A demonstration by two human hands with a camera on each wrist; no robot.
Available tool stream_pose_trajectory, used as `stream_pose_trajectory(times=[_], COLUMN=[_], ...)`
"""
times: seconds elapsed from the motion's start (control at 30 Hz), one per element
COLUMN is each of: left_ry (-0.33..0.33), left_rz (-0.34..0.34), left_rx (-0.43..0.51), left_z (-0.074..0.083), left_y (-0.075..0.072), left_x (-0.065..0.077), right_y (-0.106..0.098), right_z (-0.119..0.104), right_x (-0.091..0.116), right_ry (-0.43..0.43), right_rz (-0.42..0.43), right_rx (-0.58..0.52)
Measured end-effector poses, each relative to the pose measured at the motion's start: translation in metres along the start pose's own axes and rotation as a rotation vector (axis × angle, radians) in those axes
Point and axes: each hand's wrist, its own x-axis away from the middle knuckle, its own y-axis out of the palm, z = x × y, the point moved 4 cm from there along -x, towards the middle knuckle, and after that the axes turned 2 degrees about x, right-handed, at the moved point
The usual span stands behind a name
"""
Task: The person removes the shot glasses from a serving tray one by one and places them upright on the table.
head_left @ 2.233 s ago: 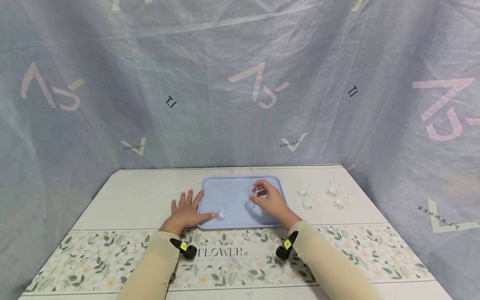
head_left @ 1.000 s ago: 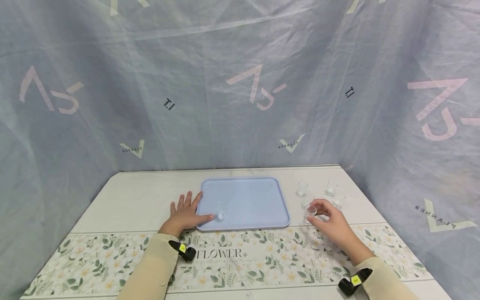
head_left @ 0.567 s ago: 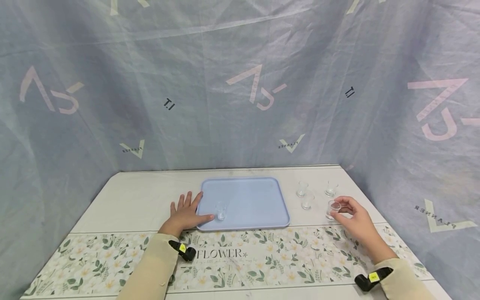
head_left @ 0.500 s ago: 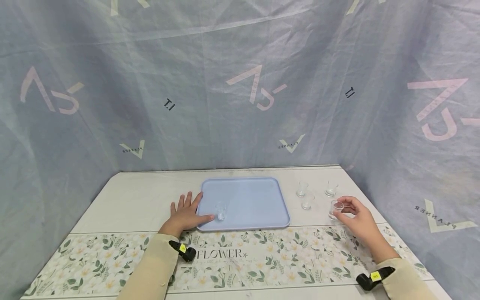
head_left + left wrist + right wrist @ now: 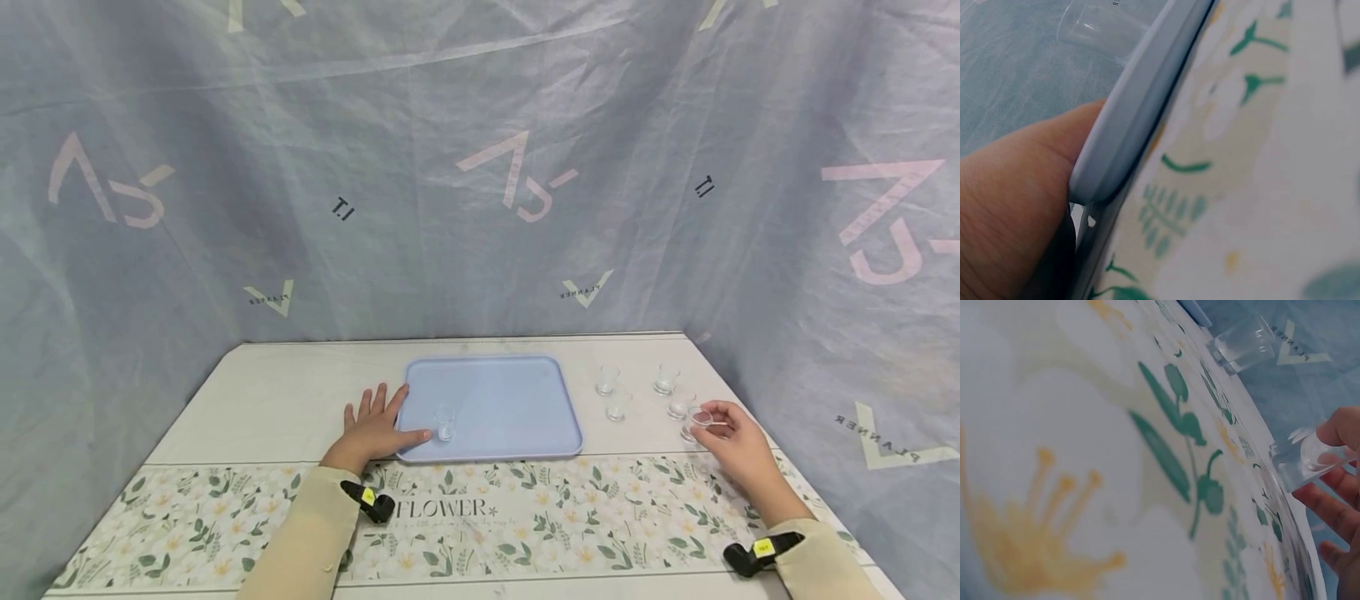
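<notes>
Fingers spread, my left hand rests at the left edge of the light blue tray, its thumb reaching over the rim. Just beside that thumb, a small clear shot glass stands upright on the tray; part of it shows past the rim in the left wrist view. At the right of the table, my right hand pinches another shot glass between thumb and fingers. This glass is upright, low over the white tabletop, right in front of another shot glass.
Two more shot glasses, a back one and a nearer one, stand right of the tray. Another glass is farther back at right. A floral strip crosses the table's front. Grey cloth hangs behind and at both sides.
My right hand has carried its shot glass from over the tray rightwards, past the nearer glasses, to the right side of the table. My left hand has stayed on the tray's edge.
</notes>
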Motion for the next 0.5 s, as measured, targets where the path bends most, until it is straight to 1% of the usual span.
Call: stream_pose_trajectory(times=[0.1, 0.5], left_ry=[-0.003, 0.002], left_rz=[0.0, 0.003], left_rx=[-0.013, -0.012], left_z=[0.0006, -0.0001], left_y=[-0.0003, -0.0005], left_x=[0.0009, 0.0002], right_y=[0.0006, 0.0015], right_z=[0.0025, 0.0046], right_x=[0.0004, 0.0033], right_ry=[0.004, 0.045], right_rz=[-0.002, -0.022], right_rx=[0.013, 0.039])
